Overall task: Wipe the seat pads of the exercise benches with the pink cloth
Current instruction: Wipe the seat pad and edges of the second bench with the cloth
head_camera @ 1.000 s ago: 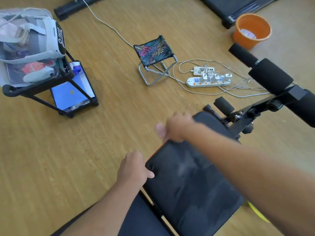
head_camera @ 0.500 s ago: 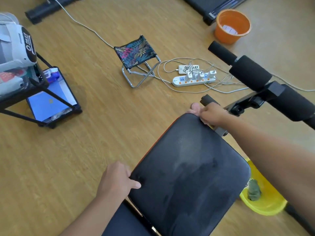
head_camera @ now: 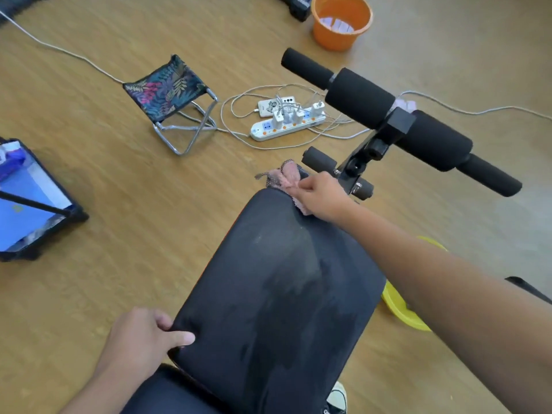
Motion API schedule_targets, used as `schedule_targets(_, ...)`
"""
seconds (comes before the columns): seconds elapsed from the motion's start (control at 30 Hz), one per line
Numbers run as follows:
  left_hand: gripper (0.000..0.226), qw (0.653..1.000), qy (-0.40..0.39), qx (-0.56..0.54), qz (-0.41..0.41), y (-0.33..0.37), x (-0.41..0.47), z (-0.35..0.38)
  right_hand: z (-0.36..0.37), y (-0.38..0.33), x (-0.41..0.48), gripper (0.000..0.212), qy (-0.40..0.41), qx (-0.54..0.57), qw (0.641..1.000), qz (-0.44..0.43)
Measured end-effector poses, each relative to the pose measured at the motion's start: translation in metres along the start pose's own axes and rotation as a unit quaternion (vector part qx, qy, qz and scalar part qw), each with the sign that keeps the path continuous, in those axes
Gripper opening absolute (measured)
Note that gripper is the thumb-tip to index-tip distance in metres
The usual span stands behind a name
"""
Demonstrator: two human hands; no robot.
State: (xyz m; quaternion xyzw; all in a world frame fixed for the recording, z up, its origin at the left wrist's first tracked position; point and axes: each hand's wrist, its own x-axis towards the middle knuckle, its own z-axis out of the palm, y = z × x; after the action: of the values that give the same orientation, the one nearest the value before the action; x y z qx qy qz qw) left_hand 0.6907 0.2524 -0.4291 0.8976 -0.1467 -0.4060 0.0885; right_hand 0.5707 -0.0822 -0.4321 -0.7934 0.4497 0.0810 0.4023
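Note:
The black seat pad of the exercise bench fills the lower middle of the head view, with damp streaks across its surface. At the pad's far edge my right hand grips the pink cloth, which bunches out past my fingers over the rim. My left hand clamps the pad's near left edge, thumb on top. Black foam rollers on the bench frame rise just beyond my right hand.
On the wooden floor: a small folding stool, a power strip with chargers and tangled cables, an orange bucket at the top, a yellow basin under my right arm, a black rack at the left. A shoe shows at the bottom.
My right hand swept from the pad's left edge to its far end, and the pink cloth now shows beyond the fingers. The view has shifted right. My left hand keeps its hold.

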Motion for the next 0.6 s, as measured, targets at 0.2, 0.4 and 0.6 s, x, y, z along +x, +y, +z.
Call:
schedule_targets(0.2,0.049,1.000,0.003,-0.017,0.006,0.003,-0.004,0.000,-0.046,0.131,-0.097,0.052,-0.016,-0.018,0.990,0.136)
schedule_targets(0.4,0.031,1.000,0.005,-0.019,-0.009,0.006,-0.001,0.001,-0.010,0.046,-0.037,0.054,0.027,0.083,0.995,0.053)
schedule_targets(0.6,0.027,1.000,-0.015,0.002,-0.010,-0.010,0.007,0.003,-0.017,0.075,-0.041,0.052,0.003,0.019,0.999,0.038)
